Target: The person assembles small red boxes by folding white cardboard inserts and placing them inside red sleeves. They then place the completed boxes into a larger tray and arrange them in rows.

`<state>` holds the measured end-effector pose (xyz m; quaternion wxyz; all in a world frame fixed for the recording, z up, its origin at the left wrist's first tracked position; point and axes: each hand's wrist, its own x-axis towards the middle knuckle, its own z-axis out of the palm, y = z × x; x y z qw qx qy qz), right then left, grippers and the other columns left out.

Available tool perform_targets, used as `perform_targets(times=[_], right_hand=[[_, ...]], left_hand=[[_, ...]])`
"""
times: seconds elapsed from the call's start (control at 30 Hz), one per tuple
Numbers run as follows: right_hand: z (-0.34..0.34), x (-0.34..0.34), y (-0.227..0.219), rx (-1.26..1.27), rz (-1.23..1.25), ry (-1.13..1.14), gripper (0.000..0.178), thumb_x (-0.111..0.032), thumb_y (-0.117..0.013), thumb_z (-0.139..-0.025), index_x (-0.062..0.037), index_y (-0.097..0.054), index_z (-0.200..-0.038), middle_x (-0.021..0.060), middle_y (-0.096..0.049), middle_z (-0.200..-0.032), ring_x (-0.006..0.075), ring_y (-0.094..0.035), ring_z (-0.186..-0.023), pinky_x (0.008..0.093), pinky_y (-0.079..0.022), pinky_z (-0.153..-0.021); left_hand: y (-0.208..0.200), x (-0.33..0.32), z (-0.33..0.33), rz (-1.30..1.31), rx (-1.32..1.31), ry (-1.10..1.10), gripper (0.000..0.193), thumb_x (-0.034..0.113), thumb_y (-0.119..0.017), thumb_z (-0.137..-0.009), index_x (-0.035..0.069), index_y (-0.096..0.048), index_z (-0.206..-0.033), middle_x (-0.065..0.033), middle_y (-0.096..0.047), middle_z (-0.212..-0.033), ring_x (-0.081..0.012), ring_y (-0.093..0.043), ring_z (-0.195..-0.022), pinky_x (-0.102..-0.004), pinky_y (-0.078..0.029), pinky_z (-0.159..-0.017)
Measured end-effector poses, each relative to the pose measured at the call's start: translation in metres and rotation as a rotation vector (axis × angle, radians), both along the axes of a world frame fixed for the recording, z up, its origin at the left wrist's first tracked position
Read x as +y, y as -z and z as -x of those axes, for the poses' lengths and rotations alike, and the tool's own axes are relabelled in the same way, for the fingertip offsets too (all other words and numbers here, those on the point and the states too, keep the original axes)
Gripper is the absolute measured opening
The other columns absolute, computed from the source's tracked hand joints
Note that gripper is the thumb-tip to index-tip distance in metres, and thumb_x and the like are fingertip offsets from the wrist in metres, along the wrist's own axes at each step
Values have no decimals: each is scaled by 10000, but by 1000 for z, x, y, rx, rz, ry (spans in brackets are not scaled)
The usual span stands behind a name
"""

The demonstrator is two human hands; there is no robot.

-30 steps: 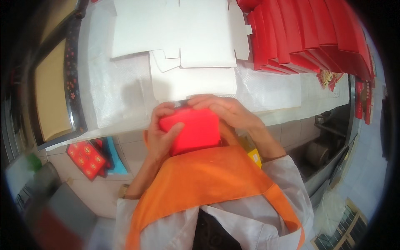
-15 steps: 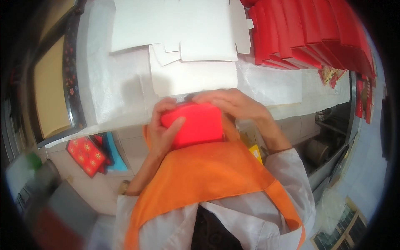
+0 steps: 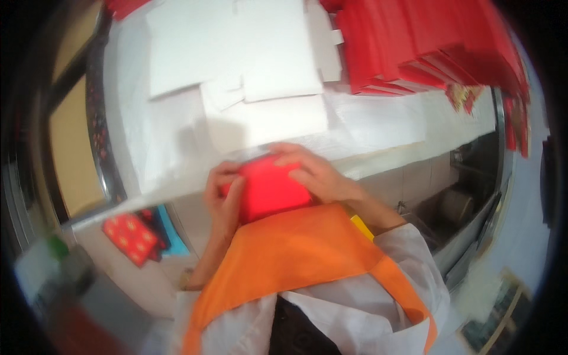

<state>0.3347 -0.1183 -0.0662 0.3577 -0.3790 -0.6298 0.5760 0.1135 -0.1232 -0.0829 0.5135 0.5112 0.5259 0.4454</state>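
A bright red cardboard box (image 3: 271, 192) is held between my two hands, close against my orange apron at the near edge of the table. My left hand (image 3: 225, 192) grips its left side, thumb on the near face and fingers bent round behind. At the box's upper right, my right hand (image 3: 316, 174) is closed over the corner, with its fingers along the top edge and its thumb on the red face. The far side of the box and its lower edge are hidden.
Flat white cardboard blanks (image 3: 225, 44) with cut flaps lie on the table (image 3: 160, 148). Several red boxes (image 3: 408, 44) stand in a row at the far right. Red patterned packaging (image 3: 131, 236) is low at the left, beside a blue piece (image 3: 170, 234). A dark metal frame (image 3: 99, 142) borders the left.
My right thumb has come onto the red box's near face, with the fingers closed over its top corner. The box has tilted slightly. The whole view has turned a little.
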Motion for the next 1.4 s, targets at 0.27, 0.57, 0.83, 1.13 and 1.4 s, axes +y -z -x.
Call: perform_targets(times=[0.27, 0.57, 0.83, 1.13, 1.4], right_hand=[[3, 38, -55, 154, -487, -31, 235, -67, -518, -856, -44, -539, -1090, 128, -382, -1291, 247, -428, -1155, 328, -373, -950], [-262, 57, -22, -489, -480, 1388, 272, -221, -553, -847, 1, -586, -1000, 143, -578, -1053, 248, -531, -1012, 344, -386, -897], [-524, 77, 56, -1116, -391, 1251, 539, -333, -662, -689, -91, -472, -1132, 189, -558, -1071, 370, -538, -953, 459, -428, -816], [-319, -31, -7, 936, -14, 944, 632, -323, -595, -804, -117, -309, -1329, 133, -406, -1286, 324, -356, -1207, 508, -291, -984], [-69, -11, -53, 1266, 450, 448, 851, -160, -680, -664, -17, -197, -1350, 184, -288, -1363, 400, -368, -1198, 552, -337, -964]], left_hand=[[-100, 52, 8, -16, 448, 585, 475, 54, -726, -636, 25, -455, -1025, -122, -501, -1103, -209, -509, -980, -305, -431, -821], [-34, 95, 32, 152, 109, -349, 485, 278, -523, -870, 0, -365, -1235, -139, -471, -1181, -228, -483, -1063, -341, -429, -853], [-24, 99, 5, 182, 97, -142, 479, 222, -497, -886, -4, -337, -1277, -140, -464, -1193, -211, -479, -1055, -330, -407, -890], [-61, 89, 0, 156, -116, -250, 600, 174, -519, -861, 48, -190, -1347, -162, -463, -1198, -214, -499, -1046, -302, -449, -846], [-42, 74, 14, 138, -148, -221, 742, 198, -636, -759, 90, -168, -1323, -159, -443, -1181, -254, -492, -1041, -322, -461, -841]])
